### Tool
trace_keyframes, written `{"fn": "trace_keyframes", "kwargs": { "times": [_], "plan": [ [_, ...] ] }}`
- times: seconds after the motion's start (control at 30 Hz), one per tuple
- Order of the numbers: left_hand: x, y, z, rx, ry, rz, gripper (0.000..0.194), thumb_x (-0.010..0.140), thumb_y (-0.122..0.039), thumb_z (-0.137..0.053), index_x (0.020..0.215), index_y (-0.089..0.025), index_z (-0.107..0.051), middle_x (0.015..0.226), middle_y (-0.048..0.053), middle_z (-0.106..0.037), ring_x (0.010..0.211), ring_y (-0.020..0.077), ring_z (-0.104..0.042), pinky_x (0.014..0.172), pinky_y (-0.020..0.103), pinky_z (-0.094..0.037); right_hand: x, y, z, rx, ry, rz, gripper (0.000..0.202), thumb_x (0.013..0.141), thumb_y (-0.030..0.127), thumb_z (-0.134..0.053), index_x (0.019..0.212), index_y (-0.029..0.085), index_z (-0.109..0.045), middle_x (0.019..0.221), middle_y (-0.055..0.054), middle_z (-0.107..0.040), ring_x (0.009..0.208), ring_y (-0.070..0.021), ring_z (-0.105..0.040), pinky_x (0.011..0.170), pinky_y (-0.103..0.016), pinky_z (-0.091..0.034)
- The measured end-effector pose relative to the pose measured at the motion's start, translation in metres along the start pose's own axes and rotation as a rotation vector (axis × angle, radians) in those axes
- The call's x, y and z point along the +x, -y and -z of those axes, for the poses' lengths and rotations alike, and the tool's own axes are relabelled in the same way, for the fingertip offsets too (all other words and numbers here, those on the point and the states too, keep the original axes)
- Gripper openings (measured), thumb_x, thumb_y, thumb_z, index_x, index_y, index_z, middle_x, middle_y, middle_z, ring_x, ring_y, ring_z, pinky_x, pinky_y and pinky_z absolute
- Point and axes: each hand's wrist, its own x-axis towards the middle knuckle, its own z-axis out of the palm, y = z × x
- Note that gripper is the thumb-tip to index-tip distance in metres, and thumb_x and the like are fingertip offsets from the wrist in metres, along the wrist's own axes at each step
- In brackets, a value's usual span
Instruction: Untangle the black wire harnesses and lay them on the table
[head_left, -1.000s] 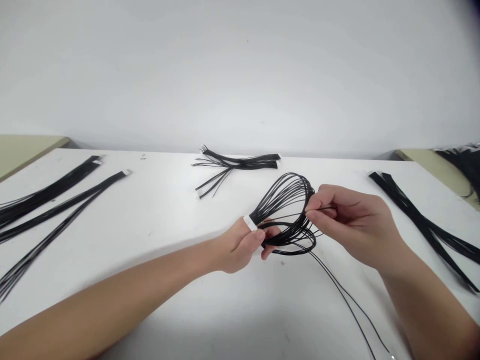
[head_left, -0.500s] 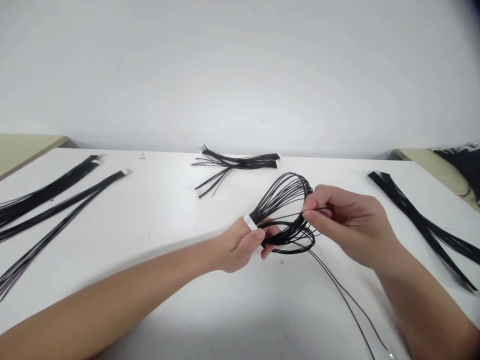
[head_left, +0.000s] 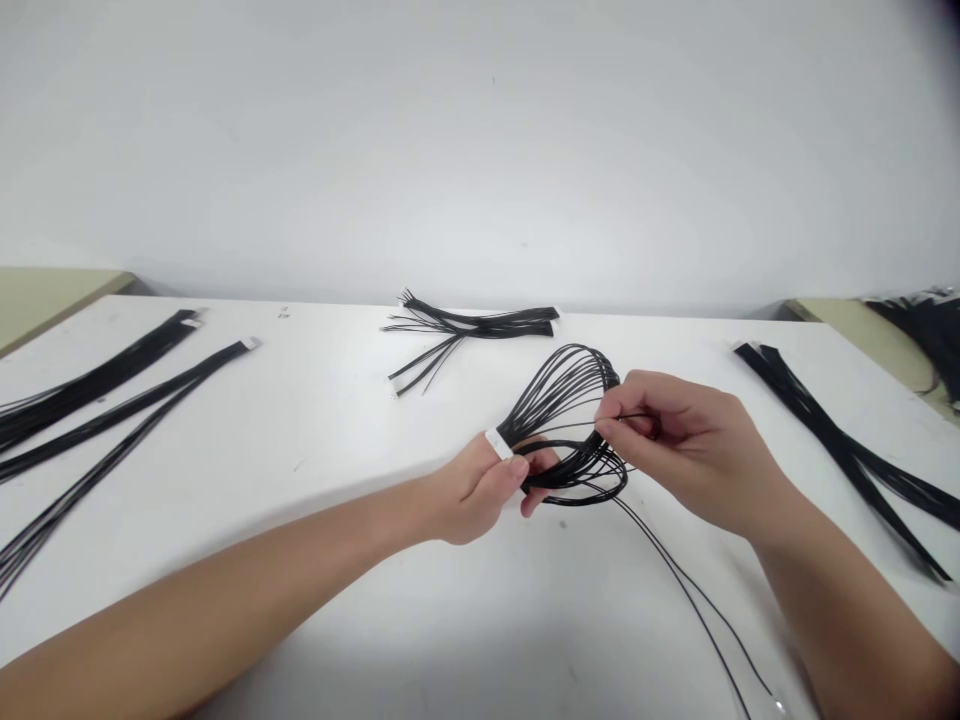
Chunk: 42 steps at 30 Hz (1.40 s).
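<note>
A looped wire harness (head_left: 574, 465) of thin black wires hangs above the white table, held at its white connector (head_left: 498, 443) in my left hand (head_left: 480, 490). The thumb presses the wires just below that connector, and the other fingers curl behind the coil. At the right side of the loop, my right hand (head_left: 694, 445) pinches a single black wire (head_left: 634, 417) between thumb and forefinger. Two loose wires (head_left: 697, 605) trail from the coil toward the lower right, where a small shiny tip shows near my right forearm.
More black harnesses lie on the white table (head_left: 337, 420): one bundle (head_left: 487, 325) at the back middle, several on the left (head_left: 97, 380), and a crossed pair (head_left: 840, 440) on the right. Dark wires (head_left: 926, 325) sit on a tan surface beyond the right edge. A pale wall stands behind.
My right hand has shifted slightly left, closer to the coil, still pinching the wire. My left hand and the harness have hardly moved.
</note>
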Motion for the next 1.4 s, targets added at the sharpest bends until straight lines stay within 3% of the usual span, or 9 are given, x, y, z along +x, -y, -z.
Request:
{"fn": "trace_keyframes", "kwargs": {
  "times": [0.57, 0.83, 1.4],
  "plan": [
    [0.0003, 0.0004, 0.0006, 0.006, -0.005, -0.051, 0.034, 0.098, -0.038, -0.021, 0.078, -0.018, -0.041, 0.064, 0.002, -0.047, 0.062, 0.0142, -0.044, 0.064, 0.031, -0.040, 0.0010, -0.0073, 0.0032, 0.150, 0.081, -0.025, 0.014, 0.091, 0.026, -0.055, 0.079, 0.019, -0.055, 0.062, 0.003, -0.039, 0.053, -0.0069, -0.033, 0.044, -0.019, -0.029],
    [-0.0007, 0.0010, -0.0001, -0.007, -0.006, -0.020, 0.037, 0.098, -0.042, -0.021, 0.078, -0.018, -0.041, 0.065, 0.003, -0.047, 0.062, 0.0151, -0.042, 0.066, 0.033, -0.039, 0.0011, -0.0088, 0.0028, 0.141, 0.056, -0.016, 0.015, 0.092, 0.029, -0.054, 0.080, 0.019, -0.056, 0.062, 0.002, -0.042, 0.055, -0.0082, -0.035, 0.045, -0.021, -0.029],
    [-0.0001, 0.0014, -0.0007, -0.030, 0.004, -0.011, 0.038, 0.098, -0.041, -0.022, 0.075, -0.018, -0.043, 0.065, 0.003, -0.047, 0.064, 0.0153, -0.043, 0.066, 0.032, -0.038, 0.0003, -0.0054, -0.0008, 0.081, 0.031, 0.022, 0.012, 0.091, 0.021, -0.054, 0.080, 0.020, -0.057, 0.063, 0.004, -0.042, 0.054, -0.0064, -0.034, 0.045, -0.019, -0.030]
  ]
}}
